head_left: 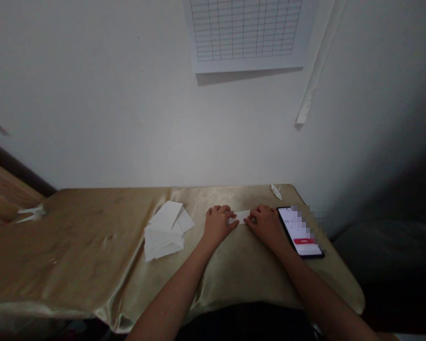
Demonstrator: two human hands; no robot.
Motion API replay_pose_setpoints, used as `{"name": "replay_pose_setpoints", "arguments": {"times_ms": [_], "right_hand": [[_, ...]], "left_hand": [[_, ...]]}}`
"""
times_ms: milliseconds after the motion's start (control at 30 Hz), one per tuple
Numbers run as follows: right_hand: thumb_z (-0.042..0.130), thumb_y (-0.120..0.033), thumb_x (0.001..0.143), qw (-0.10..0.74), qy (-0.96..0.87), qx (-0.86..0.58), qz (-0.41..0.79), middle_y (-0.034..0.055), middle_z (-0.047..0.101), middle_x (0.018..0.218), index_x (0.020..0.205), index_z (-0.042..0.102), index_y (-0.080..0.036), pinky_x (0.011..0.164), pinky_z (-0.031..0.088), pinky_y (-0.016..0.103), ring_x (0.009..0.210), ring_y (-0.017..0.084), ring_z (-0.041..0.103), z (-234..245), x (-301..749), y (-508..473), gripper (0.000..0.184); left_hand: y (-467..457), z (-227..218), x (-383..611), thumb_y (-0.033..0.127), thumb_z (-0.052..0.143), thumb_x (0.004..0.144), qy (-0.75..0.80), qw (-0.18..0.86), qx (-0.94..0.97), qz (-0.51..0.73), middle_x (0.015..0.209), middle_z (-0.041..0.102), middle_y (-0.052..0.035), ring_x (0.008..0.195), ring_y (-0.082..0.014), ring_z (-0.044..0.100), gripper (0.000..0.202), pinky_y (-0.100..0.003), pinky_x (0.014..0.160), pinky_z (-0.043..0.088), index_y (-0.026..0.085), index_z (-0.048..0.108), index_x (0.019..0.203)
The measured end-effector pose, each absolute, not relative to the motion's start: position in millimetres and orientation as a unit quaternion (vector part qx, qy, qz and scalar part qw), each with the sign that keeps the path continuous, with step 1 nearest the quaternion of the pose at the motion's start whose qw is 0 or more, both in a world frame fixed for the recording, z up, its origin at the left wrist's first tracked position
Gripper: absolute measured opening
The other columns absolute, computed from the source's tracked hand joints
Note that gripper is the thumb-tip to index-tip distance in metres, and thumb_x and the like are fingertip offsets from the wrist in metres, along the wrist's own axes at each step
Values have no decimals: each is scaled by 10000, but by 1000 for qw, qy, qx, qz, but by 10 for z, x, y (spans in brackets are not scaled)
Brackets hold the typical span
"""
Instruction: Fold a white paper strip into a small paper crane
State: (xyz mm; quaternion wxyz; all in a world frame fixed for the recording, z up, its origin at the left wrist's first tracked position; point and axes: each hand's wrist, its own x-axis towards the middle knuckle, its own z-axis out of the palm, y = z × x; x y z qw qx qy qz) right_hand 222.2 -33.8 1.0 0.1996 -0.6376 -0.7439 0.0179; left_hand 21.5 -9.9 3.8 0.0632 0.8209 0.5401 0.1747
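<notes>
A small folded white paper lies on the gold satin-covered table. My left hand rests on the paper's left end with fingers curled and the thumb pressing on it. On the paper's right end my right hand presses down, fingers bent. The middle of the paper shows between the two hands. Both forearms reach in from the bottom edge.
A loose stack of white paper sheets lies left of my hands. A phone with a lit screen lies just right of my right hand. A small folded paper figure sits near the far edge. A grid chart hangs on the wall.
</notes>
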Motion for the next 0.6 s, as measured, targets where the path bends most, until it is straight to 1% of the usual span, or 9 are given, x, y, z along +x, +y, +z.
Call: {"name": "replay_pose_setpoints", "arguments": {"times_ms": [167, 267, 400, 600], "right_hand": [[659, -413, 887, 224, -735, -640, 28, 83, 637, 1076, 974, 710, -250, 965, 350, 435, 1074, 274, 564, -45, 2220, -314, 191], [694, -441, 862, 238, -732, -637, 41, 77, 614, 1118, 1008, 711, -270, 992, 350, 441, 1111, 278, 554, -70, 2217, -298, 226], [733, -514, 812, 240, -715, -655, 48, 75, 602, 1133, 1003, 715, -286, 1011, 344, 472, 1137, 300, 546, -86, 2217, -276, 298], [759, -520, 784, 240, -711, -658, 65, 74, 593, 1158, 1009, 718, -291, 1023, 338, 473, 1150, 303, 539, -88, 2239, -248, 324]], "left_hand": [[-109, 48, 234, 461, 746, 844, 546, 61, 816, 181, 1220, 682, -20, 1146, -295, 538, 242, -475, 1019, 407, 314, 771, 1035], [-120, 52, 250, 483, 740, 846, 549, 64, 813, 183, 1212, 678, -32, 1138, -301, 539, 261, -477, 1010, 410, 299, 768, 1029], [-129, 50, 265, 529, 723, 849, 556, 66, 807, 186, 1198, 669, -42, 1136, -304, 535, 294, -478, 1008, 408, 295, 769, 1021], [-95, 73, 256, 521, 755, 822, 559, 72, 808, 173, 1194, 652, -42, 1162, -301, 524, 285, -485, 1041, 382, 314, 761, 1017]]}}
